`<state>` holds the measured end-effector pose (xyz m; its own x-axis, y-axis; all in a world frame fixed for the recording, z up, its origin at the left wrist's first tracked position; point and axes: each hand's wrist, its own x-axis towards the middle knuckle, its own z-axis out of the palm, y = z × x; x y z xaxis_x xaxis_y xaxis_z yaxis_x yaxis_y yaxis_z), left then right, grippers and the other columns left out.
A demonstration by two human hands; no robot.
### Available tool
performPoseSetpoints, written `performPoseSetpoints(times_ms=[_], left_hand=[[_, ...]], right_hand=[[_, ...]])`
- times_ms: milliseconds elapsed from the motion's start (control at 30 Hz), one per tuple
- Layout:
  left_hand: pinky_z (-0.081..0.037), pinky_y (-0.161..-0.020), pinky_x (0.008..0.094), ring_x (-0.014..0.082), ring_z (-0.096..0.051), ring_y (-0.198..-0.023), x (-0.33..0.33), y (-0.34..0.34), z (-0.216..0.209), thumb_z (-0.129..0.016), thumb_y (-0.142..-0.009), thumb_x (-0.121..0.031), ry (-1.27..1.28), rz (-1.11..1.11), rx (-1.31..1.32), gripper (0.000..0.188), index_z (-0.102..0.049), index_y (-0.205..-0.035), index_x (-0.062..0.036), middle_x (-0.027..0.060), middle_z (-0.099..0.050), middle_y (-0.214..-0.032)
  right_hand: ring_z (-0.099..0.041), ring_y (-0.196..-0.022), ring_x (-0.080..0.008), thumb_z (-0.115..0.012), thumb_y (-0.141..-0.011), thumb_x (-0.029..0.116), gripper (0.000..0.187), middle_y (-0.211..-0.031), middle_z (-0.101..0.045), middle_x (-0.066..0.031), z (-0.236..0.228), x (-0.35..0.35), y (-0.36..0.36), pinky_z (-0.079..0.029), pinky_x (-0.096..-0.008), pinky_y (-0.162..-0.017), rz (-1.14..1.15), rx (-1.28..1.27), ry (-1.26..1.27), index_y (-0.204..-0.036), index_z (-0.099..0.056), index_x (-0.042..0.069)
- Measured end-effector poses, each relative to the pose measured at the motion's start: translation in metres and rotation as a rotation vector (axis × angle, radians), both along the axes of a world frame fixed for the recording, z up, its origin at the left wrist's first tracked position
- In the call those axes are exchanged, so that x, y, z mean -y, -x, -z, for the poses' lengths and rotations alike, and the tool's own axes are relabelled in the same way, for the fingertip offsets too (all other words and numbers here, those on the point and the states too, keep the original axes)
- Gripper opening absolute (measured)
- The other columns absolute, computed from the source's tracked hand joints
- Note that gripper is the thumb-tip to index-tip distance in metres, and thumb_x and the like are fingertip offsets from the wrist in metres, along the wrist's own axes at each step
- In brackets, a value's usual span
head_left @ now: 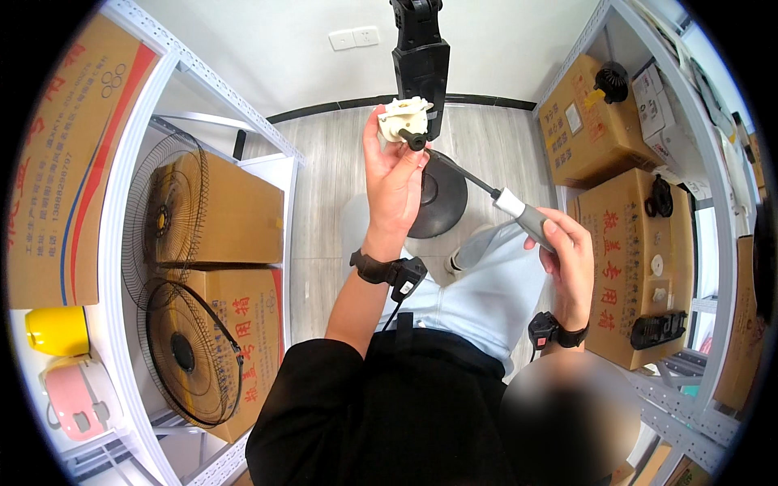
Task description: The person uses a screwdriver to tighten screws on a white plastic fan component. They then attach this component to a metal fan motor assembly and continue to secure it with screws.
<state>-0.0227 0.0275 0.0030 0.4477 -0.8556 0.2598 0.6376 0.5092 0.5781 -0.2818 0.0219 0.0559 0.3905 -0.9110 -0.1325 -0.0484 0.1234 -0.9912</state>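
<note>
Your left hand (393, 174) pinched a cream plastic housing (400, 123) between thumb and fingers, holding it up in front of you, with a short black stub (416, 141) jutting from its near side. Your right hand (569, 255) was wrapped around the grey end of a grey-and-white-handled screwdriver (514, 207), thumb laid along the handle. The dark shaft slanted up and leftward, its far end just beside your left fingers; whether it touched the housing, you could not tell from this view. A strapped black device sat on each wrist.

Directly behind the housing, overlapping it in view, stood a black column (421, 69), and below your left hand a round black base (438, 198) lay on the grey wood-look floor (316, 211). On the wall beyond were 2 white socket plates (354, 38).

To your left, 2 round wire fan guards (180, 344) leaned in front of cardboard boxes (251, 206) on a white rack, near a yellow container (57, 330) and a pink appliance (77, 399). To your right, a black slotted part (658, 330) and a small white disc (657, 265) rested on a brown carton (612, 267)
</note>
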Motion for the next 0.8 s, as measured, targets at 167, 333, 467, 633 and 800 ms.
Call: performPoseSetpoints(times_ms=[167, 333, 467, 633, 800], left_hand=[[-0.048, -0.092, 0.0305, 0.0183, -0.054, -0.112, 0.000, -0.001, -0.003, -0.056, -0.085, 0.015, -0.059, -0.084, 0.192, 0.072, -0.029, -0.145, -0.0139, 0.0116, -0.046, -0.134], [-0.048, -0.095, 0.0271, 0.0134, -0.055, -0.105, 0.001, -0.001, -0.004, -0.054, -0.084, 0.019, -0.058, -0.106, 0.273, 0.070, -0.030, -0.144, -0.0094, 0.0107, -0.044, -0.131], [-0.048, -0.091, 0.0310, 0.0202, -0.055, -0.112, 0.002, -0.004, 0.003, -0.056, -0.083, 0.016, -0.081, -0.081, 0.226, 0.073, -0.030, -0.145, -0.0114, 0.0133, -0.047, -0.132], [-0.047, -0.083, 0.0318, 0.0220, -0.058, -0.105, -0.002, -0.004, 0.000, -0.053, -0.091, 0.000, -0.058, 0.034, 0.109, 0.062, -0.028, -0.146, -0.0114, 0.0133, -0.050, -0.128], [-0.047, -0.085, 0.0332, 0.0247, -0.059, -0.104, -0.003, -0.005, -0.004, -0.044, -0.101, -0.018, -0.045, 0.071, -0.012, 0.049, -0.029, -0.147, -0.0111, 0.0126, -0.049, -0.132]], right_hand=[[-0.047, -0.054, -0.0037, -0.063, -0.091, 0.019, 0.027, -0.077, -0.068, -0.0047, -0.013, -0.003, 0.002, -0.036, -0.0190, -0.047, 0.018, -0.179, 0.180, -0.111, -0.067, 0.001], [-0.049, -0.057, -0.0033, -0.066, -0.089, 0.018, 0.029, -0.078, -0.068, -0.0045, -0.014, 0.000, 0.004, -0.036, -0.0185, -0.048, -0.037, -0.102, 0.041, -0.113, -0.066, 0.001], [-0.050, -0.058, -0.0030, -0.068, -0.087, 0.016, 0.031, -0.080, -0.068, -0.0044, -0.005, 0.001, 0.003, -0.036, -0.0179, -0.049, -0.056, -0.069, 0.028, -0.114, -0.065, 0.001], [-0.050, -0.060, -0.0025, -0.071, -0.086, 0.015, 0.031, -0.081, -0.068, -0.0035, -0.006, -0.007, -0.006, -0.036, -0.0175, -0.050, 0.006, -0.060, 0.050, -0.113, -0.065, 0.001], [-0.052, -0.063, -0.0020, -0.073, -0.084, 0.012, 0.031, -0.083, -0.067, -0.0014, -0.008, -0.011, -0.011, -0.038, -0.0179, -0.051, 0.054, -0.115, 0.120, -0.113, -0.067, 0.003]])
